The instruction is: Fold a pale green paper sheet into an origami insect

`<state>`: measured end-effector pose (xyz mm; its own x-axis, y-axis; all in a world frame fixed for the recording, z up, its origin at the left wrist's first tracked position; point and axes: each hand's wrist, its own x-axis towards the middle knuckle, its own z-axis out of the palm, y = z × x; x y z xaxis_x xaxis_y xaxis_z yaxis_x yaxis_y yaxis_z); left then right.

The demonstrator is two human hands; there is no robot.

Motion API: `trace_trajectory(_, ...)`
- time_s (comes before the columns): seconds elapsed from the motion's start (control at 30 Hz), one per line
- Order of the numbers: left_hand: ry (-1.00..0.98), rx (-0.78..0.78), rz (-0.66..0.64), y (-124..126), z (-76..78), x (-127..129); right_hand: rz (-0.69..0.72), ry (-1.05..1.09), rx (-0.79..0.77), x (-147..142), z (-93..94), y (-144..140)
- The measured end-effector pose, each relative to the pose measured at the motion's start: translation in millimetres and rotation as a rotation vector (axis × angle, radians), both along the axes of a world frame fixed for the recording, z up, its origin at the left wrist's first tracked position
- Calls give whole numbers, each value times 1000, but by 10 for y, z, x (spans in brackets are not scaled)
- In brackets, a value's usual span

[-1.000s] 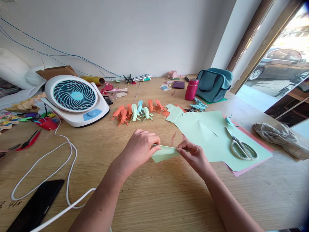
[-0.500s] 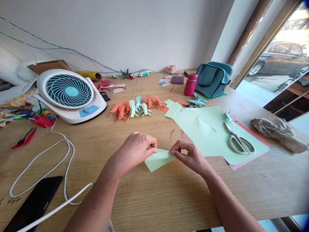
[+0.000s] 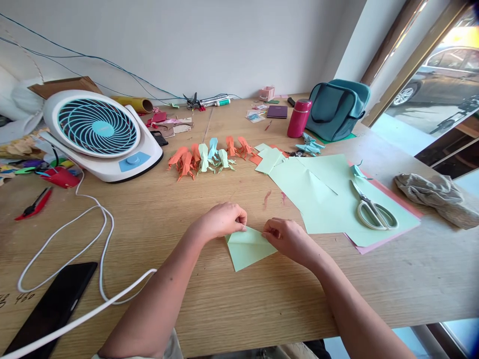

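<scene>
A small sheet of pale green paper (image 3: 250, 251) lies on the table in front of me, creased and partly folded. At its upper left edge my left hand (image 3: 224, 220) is closed, pinching the paper between thumb and fingers. My right hand (image 3: 287, 238) grips the paper's right side, its fingertips curled over the edge. Beyond the hands stand several folded paper figures, among them an orange one (image 3: 186, 165), a pale green one (image 3: 203, 158) and a light blue one (image 3: 213, 148).
Scissors (image 3: 375, 212) rest on large green sheets (image 3: 325, 214) at the right. A white fan (image 3: 101, 134) stands at the left, with a white cable (image 3: 107, 219) and a black phone (image 3: 56, 304) nearer me. Behind are a pink bottle (image 3: 300, 118) and a teal bag (image 3: 337, 109).
More of the small paper's surface now shows between my hands, its near part spreading lower and to the right. Both hands keep their grip. The whole view has shifted slightly.
</scene>
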<state>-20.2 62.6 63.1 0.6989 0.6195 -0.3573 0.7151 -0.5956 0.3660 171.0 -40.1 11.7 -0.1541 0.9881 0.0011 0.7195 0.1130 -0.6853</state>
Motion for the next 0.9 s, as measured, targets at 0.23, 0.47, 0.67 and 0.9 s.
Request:
trace_trajectory(0.23,2,99,-18,39,-220,52,-18,-140,33,-42,-95,28)
trace_trajectory(0.47,12,142,25,-5,-230,90,125,-180,186,-56,-198,13)
trace_trajectory(0.67,-26,311,15,-74,-244,102,109,-182,173,-58,-201,12)
trace_trajectory(0.9,-148,316,-85,-291,-326,-7,105,-224,138,-57,-183,5)
